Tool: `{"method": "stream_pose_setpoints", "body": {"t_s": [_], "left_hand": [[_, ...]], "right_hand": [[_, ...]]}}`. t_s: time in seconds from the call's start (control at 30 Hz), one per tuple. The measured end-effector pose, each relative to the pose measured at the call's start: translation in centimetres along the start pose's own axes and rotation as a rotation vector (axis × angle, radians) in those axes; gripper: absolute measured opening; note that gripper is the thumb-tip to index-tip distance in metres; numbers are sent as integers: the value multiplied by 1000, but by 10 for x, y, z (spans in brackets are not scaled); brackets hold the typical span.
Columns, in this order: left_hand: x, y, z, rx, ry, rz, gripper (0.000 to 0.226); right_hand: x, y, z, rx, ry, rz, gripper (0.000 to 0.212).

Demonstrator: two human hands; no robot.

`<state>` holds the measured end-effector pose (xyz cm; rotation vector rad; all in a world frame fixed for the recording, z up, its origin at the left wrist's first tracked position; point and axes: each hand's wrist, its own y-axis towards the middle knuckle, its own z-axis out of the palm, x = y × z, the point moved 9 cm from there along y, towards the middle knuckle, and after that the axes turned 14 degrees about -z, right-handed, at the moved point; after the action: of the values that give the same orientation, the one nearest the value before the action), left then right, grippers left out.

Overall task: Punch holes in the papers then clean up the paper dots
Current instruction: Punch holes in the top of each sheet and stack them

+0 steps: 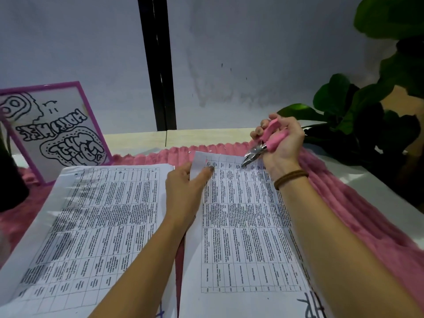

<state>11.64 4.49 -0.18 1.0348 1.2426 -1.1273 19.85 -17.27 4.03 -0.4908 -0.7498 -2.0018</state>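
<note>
Pink plush cloth (358, 210) underneath (grey wall (68, 42) behind). Right hand (284, 143) grips the punch (273, 140), left hand (185, 191) pinches unreadable paper (243, 226).

Count at the desk.
Hands: 2, left hand (185, 187) and right hand (283, 145).
Hole punch (263, 145): 1, pink-handled.
Printed paper: 2 piles, left pile (91, 226) and right pile (247, 226); sheets per pile not countable.
Pink rug (344, 203): 1.
Purple-framed sign (57, 129): 1.
Leafy plant (367, 106): 1.
Brown wristband (290, 177): 1.
Black post (158, 65): 1.
</note>
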Motion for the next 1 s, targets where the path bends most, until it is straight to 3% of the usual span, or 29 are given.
{"method": "stream_pose_setpoints", "body": {"t_s": [0.1,0.27,0.67,0.87,1.0], "left_hand": [[0,0,-1,-2,-11,2,17],[-4,0,-3,1,-24,14,16],[-4,-2,0,29,-3,4,17],[0,-2,0,46,-31,-21,20],[0,-1,2,60,-46,-14,22]], "right_hand": [[2,-1,3,59,1,54,12],[21,9,-5,106,-123,-13,19],[48,18,-47,-105,-158,-148,18],[50,17,-50,-160,-168,-178,1],[55,16,-55,-223,-128,-222,24]]}}
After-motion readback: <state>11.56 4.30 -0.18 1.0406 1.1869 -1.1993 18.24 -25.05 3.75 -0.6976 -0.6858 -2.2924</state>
